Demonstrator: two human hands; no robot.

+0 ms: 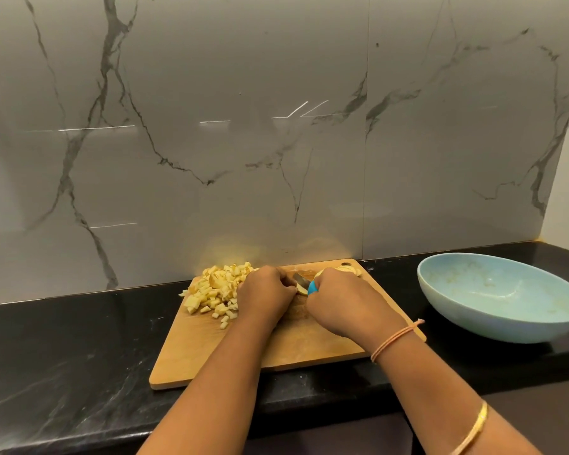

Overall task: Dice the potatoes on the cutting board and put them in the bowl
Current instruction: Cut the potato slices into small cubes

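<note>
A potato piece (303, 291) at mid-board is held under the curled fingers of the left hand (265, 295) and met by a knife (301, 280) gripped in the right hand (342, 303). Diced potato (216, 290) is heaped at the left rear of the cutting board (243, 359). A pale blue bowl (506, 320) is set to the right on the black bench (79, 339).

1. Your 2 forearms are bare all the way to the left hand (265, 295) and right hand (339, 307).
2. Your right wrist wears a thin peach-orange thread band (396, 339), with 1 loose end poking out at its outer side.
3. Nearer the elbow, your right forearm carries 1 slim gold bangle (472, 430), smooth and shiny.
</note>
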